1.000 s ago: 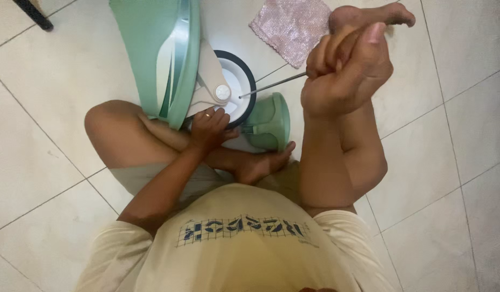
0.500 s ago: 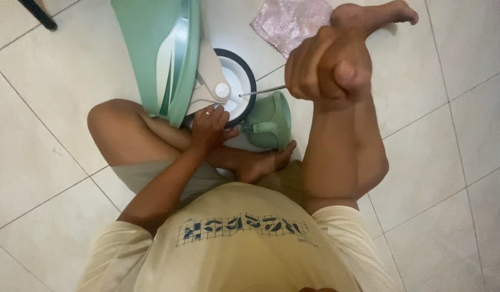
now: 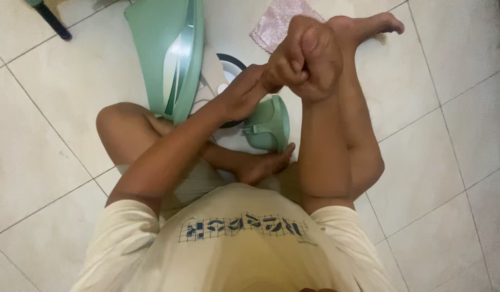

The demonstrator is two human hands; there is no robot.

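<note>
**A:** ok so what are the hands doing here? Looks like a knot of knuckles to me.

**B:** pretty much. The right hand is raised in front of the chest, fingers curled into a tight fist. The left hand comes across from the other side and its fingers are bent and pressed up against the right fist, so the two are touching. Whether either one is pinching something inside, can't tell, nothing sticks out of the grip.

**A:** and the green thing?

**B:** the mint green ride-on toy body lies tipped on the tiled floor, just past the person's left knee. Its white wheel with a black tyre is mostly hidden behind the left forearm. A smaller green plastic part lies on the floor right under the hands, beside the wheel and close to a bare foot.

**A:** anything else around?

**B:** a pink sparkly cloth lies flat on the tiles beyond the hands, near the other foot. The person sits on the floor in a cream t-shirt.
</note>
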